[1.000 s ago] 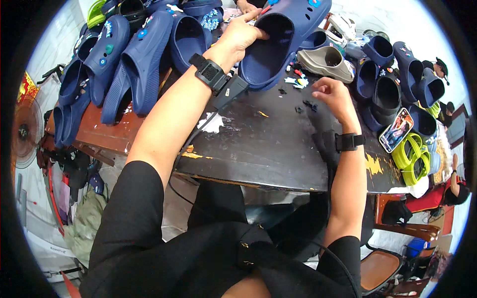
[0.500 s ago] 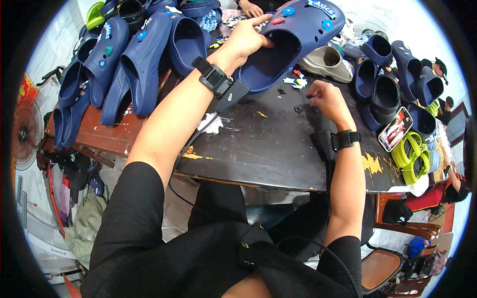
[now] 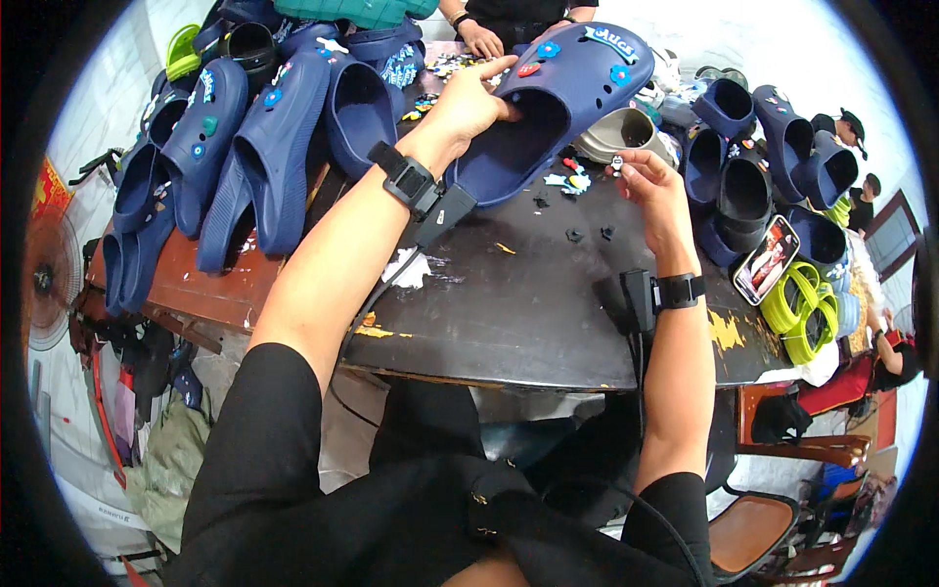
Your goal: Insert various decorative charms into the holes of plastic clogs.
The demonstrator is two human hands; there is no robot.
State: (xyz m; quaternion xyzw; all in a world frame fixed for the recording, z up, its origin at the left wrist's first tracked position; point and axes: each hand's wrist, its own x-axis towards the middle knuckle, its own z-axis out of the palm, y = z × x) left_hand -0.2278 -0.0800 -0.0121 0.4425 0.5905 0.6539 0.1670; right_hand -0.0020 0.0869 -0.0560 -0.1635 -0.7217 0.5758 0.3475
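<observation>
My left hand (image 3: 465, 115) grips a navy clog (image 3: 523, 147) by the side of its opening, thumb inside and index finger stretched along the upper. The clog hangs tilted over the table, its toe toward the upper right. Blue flower charms, a red charm and a light-blue lettered charm sit on its upper. To its right, just above the table, my right hand (image 3: 657, 191) pinches a small black-and-white shoe charm (image 3: 617, 164) between thumb and fingertips. Small dark charms (image 3: 574, 235) and a little heap of coloured charms (image 3: 567, 182) lie between the hands.
Navy clogs (image 3: 279, 147) crowd the table's left side. More clogs (image 3: 745, 201), a propped phone (image 3: 767, 259) and lime-green sandals (image 3: 802, 313) stand at the right. A beige clog (image 3: 616, 137) lies behind. Across the dark table (image 3: 499, 323), another person's hand (image 3: 481, 39) rests near scattered charms.
My right hand has risen from the tabletop and turned, with the small charm now showing at its fingertips. The navy clog has shifted slightly left and down in view.
</observation>
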